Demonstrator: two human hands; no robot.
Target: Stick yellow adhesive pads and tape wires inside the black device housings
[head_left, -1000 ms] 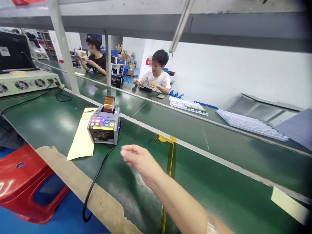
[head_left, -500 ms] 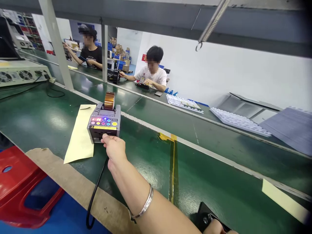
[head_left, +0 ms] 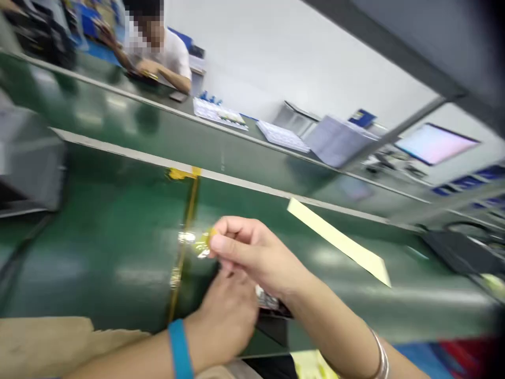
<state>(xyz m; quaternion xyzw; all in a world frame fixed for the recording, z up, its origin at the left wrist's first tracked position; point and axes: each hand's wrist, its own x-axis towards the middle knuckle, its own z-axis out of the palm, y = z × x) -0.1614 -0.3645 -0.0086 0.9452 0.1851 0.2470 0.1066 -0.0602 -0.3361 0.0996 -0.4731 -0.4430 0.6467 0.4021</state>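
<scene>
Between the thumb and index finger of my right hand [head_left: 256, 252] is a short piece of clear amber tape [head_left: 202, 244], its free end pointing left. My right wrist has a silver bracelet. Just below it, my left hand [head_left: 231, 308], with a blue wristband, lies over a black device [head_left: 272, 329] with some shiny metal parts. Its fingertips are partly hidden behind the right hand, and blur hides the device's details. The grey tape dispenser [head_left: 31, 158] stands at the left edge, cut off and smeared.
Amber tape runs down the green bench [head_left: 118, 226] left of my hands. A pale yellow paper strip [head_left: 339, 239] lies to the right. Brown cardboard [head_left: 47, 342] covers the front left edge. Across the divider, a person [head_left: 158, 58] sits near white trays [head_left: 219, 113].
My right hand has left the dispenser's front and moved right, now with a piece of tape in it, over my left hand and the black device. The view has swung right.
</scene>
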